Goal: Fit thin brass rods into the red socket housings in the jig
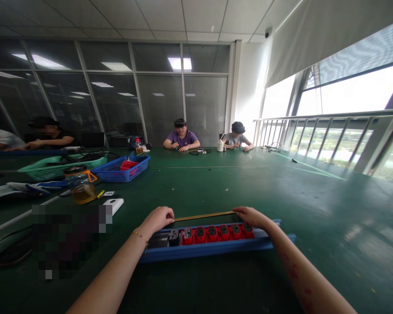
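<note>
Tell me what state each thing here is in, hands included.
Left hand: pinching one end of the strip.
Right hand: pinching the other end.
Strip: held out nearly straight.
Tray: on the table, holding red blocks.
Jar: lidded, partly filled.
Blue basket: holding something red.
Blind: partly lowered.

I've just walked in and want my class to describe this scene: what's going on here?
A person's left hand and right hand pinch opposite ends of a thin yellow strip, which spans between them. It appears just past the far edge of a long blue tray holding a row of red blocks. Across the table, two other people sit.
</note>
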The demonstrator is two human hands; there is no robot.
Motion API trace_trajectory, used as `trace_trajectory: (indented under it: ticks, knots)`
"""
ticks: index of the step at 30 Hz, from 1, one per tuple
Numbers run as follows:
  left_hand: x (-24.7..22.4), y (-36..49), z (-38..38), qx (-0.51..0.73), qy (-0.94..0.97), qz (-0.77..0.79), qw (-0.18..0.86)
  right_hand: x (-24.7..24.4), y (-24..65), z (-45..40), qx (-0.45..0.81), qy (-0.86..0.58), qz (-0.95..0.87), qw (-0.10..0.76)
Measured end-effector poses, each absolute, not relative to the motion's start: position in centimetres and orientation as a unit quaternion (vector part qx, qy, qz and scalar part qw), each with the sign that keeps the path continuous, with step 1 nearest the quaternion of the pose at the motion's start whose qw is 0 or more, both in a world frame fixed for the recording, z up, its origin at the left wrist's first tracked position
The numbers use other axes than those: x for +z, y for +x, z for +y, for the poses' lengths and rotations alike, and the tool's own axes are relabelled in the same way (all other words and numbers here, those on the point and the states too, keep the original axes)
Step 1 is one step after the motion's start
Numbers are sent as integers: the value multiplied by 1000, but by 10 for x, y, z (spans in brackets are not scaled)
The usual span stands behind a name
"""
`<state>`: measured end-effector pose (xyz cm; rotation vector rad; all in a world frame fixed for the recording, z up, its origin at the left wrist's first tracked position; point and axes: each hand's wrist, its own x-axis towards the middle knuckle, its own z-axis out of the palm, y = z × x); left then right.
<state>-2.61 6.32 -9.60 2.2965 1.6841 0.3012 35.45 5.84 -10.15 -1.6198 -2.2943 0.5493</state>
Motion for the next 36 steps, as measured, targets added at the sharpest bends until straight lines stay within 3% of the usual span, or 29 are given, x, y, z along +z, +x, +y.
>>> trace_trajectory:
  ticks: [22,36]
  knots:
    - [-74,2,80,-51,834,548,47,-106,360,62,193,-595,-761,172]
    - [-69,3,62,-16,837,547,-22,-105,357,58,179,-590,-767,179]
